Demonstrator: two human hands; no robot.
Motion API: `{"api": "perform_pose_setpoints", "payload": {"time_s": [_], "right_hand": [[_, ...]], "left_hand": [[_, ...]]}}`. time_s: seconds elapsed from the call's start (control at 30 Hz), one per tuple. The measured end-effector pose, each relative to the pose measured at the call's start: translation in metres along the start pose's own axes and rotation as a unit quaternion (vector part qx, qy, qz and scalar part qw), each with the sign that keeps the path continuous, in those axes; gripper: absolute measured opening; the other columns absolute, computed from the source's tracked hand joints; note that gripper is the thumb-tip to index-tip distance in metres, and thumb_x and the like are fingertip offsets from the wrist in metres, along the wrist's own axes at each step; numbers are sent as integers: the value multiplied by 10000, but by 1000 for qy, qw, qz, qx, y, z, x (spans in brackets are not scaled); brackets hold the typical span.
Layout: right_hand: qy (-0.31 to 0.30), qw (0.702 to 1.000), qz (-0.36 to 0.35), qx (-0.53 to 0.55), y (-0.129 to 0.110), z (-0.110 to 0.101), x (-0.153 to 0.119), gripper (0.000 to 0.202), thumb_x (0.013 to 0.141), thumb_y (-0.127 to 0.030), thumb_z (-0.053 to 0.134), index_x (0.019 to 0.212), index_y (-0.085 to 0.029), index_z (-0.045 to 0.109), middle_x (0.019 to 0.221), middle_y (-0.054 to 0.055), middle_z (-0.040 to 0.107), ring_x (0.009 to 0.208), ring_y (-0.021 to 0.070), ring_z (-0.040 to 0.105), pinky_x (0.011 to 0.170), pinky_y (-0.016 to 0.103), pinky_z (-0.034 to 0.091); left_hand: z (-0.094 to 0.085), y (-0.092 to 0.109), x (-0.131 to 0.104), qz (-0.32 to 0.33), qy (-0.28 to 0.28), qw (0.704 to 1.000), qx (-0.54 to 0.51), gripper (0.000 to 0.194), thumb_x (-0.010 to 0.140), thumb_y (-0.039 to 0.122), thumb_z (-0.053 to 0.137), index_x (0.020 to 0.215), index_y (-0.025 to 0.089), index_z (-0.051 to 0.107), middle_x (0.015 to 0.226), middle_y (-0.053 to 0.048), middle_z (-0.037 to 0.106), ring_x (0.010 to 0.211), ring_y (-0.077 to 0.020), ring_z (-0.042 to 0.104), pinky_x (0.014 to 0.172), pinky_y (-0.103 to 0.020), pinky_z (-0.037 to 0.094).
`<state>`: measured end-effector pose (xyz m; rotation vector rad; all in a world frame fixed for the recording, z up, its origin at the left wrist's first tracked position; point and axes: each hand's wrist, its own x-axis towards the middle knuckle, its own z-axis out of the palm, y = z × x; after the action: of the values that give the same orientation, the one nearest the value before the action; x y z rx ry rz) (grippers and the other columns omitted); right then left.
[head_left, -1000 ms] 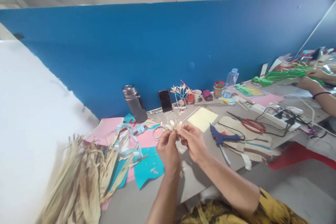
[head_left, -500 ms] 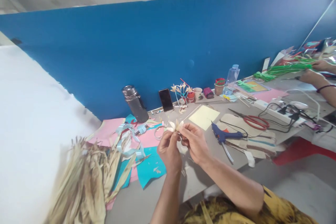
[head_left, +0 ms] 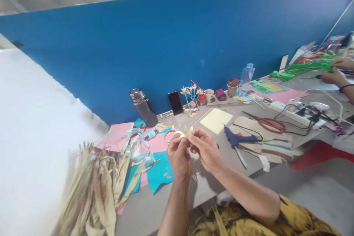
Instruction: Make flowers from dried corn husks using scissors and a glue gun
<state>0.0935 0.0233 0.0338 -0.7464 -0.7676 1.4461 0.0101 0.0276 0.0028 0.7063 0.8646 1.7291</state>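
Between my fingertips is a small pale flower [head_left: 185, 132] with pointed petals, made of what looks like dried husk. My left hand [head_left: 179, 156] pinches its base from the left, thumb uppermost. From the right, my right hand [head_left: 205, 148] grips it at the petals, thumb and forefinger together. The lower part of the flower is hidden behind my fingers. Both hands are held above the table. Beyond them stands a cluster of similar pale flowers [head_left: 191, 91] on thin stems. A bundle of dried corn husks [head_left: 91, 188] lies to the left.
A flask [head_left: 143, 108] and a phone [head_left: 175, 102] stand by the blue partition [head_left: 138, 44]. To my right lie a blue glue gun [head_left: 240, 139], red-handled scissors [head_left: 272, 125] and a power strip [head_left: 295, 114]. At far right, another person's hands [head_left: 334, 76] hold green strips.
The flower's petals have turned slightly between my fingers and appear more spread. Both hands keep their grip. The view has shifted a little, and the other person's hands have moved slightly.
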Motion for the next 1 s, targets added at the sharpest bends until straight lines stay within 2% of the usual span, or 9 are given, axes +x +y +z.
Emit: {"api": "perform_pose_setpoints", "payload": {"time_s": [0.1,0.2,0.43,0.53,0.63,0.73,0.8,1.0], "right_hand": [[-8,1000,-18,-21,2,-3,0,377,669,-449,837,693,-192,563,546,-52,513,465,74,410,452,211,316],[-25,997,-47,-58,1,-7,-1,331,716,-436,809,699,-190,588,545,-47,516,479,82,415,466,219,329],[-54,984,-101,-138,-5,-12,-5,279,767,-406,780,730,-191,606,609,-37,558,516,94,450,508,241,357],[-35,987,-95,-126,-3,-11,-4,285,787,-413,765,731,-194,591,583,-42,552,495,91,443,484,236,338],[-14,989,-89,-120,2,-10,-2,288,799,-413,753,727,-194,581,567,-42,557,477,91,453,460,229,330],[-19,988,-89,-122,3,-11,-1,283,799,-405,749,731,-188,579,579,-41,567,483,88,464,461,222,337],[-25,988,-83,-127,2,-12,-2,272,798,-394,746,739,-185,582,574,-45,557,482,85,455,463,219,334],[-43,983,-88,-153,-1,-13,-6,223,819,-352,722,756,-177,599,614,-42,550,517,83,447,499,222,347]], "left_hand": [[2,8,-1,-17,-36,998,-50,312,589,302,881,696,201,606,766,25,588,564,-106,550,461,-228,397],[3,16,-2,-47,-67,996,-47,316,594,284,879,710,202,596,732,15,614,592,-126,584,493,-233,429],[-2,21,-3,-30,-58,998,-17,274,559,281,895,684,205,662,741,5,671,665,-133,608,671,-272,490],[-6,16,-3,8,-38,999,-21,219,590,253,884,696,213,697,706,21,645,640,-112,570,671,-257,461],[-9,8,-5,73,-29,996,37,142,687,268,837,705,203,712,663,20,592,661,-119,549,695,-258,442],[-13,4,-5,143,-35,984,102,222,799,337,751,658,176,693,683,-14,586,718,-150,548,713,-277,436],[-14,3,-5,163,-42,980,108,257,823,343,727,639,169,683,679,-19,576,719,-151,536,709,-277,431],[-8,7,-3,85,-55,995,6,181,693,249,831,645,183,670,669,22,562,668,-114,543,684,-244,451]]}}
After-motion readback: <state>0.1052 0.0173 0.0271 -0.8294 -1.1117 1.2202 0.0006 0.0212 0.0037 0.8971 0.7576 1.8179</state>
